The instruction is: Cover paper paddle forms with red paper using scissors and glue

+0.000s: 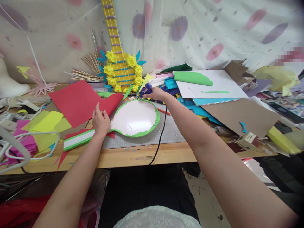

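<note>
A white guitar-shaped cutout (135,118) with a green edging lies on the grey cutting mat (172,134), its narrow neck (79,140) pointing left. Over the joint of neck and body rests my left hand (101,121), fingers apart, beside the red paper sheet (77,103). My right hand (155,94) reaches past the far rim of the cutout, closed on a dark blue glue gun (145,90). A black cord (162,133) runs across the mat and over the table's front edge. What the glue gun's tip touches is hard to make out.
A yellow paper guitar (121,66) with yellow flowers leans on the curtain behind. Yellow sheets (48,123) and white cables (30,136) lie left. White board (211,87), a green paper roll (192,78) and brown cardboard (239,114) cover the right. An orange pen (163,111) sits on the mat.
</note>
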A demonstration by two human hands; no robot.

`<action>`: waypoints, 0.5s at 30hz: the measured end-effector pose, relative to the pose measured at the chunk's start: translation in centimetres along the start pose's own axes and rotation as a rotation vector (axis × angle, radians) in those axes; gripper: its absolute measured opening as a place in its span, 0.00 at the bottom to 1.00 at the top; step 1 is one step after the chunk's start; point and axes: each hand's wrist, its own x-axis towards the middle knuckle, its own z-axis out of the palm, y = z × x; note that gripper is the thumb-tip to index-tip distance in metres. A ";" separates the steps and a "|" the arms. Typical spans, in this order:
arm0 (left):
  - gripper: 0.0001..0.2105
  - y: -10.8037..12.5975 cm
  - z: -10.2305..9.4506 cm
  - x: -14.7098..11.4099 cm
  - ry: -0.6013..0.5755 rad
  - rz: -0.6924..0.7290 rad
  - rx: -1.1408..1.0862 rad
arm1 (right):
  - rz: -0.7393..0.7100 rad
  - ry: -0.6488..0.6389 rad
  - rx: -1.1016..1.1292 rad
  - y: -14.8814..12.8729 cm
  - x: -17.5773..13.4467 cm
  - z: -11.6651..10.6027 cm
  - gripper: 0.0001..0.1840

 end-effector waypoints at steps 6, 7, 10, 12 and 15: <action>0.25 0.0 0.1 -0.1 0.005 0.000 0.003 | 0.069 0.010 -0.017 0.9 -2.1 -1.6 0.27; 0.25 0.0 0.1 -0.1 0.007 0.000 0.000 | 0.084 0.019 -0.033 1.4 -2.4 -1.9 0.27; 0.25 0.2 0.1 -0.1 0.003 -0.003 -0.008 | 0.120 0.025 -0.040 2.8 -3.2 -2.7 0.27; 0.26 0.3 0.1 -0.1 -0.003 -0.004 -0.003 | 0.143 0.010 -0.014 3.8 -3.7 -3.0 0.27; 0.26 0.4 0.1 0.0 -0.011 0.006 0.021 | 0.144 -0.007 0.035 5.1 -4.2 -3.3 0.27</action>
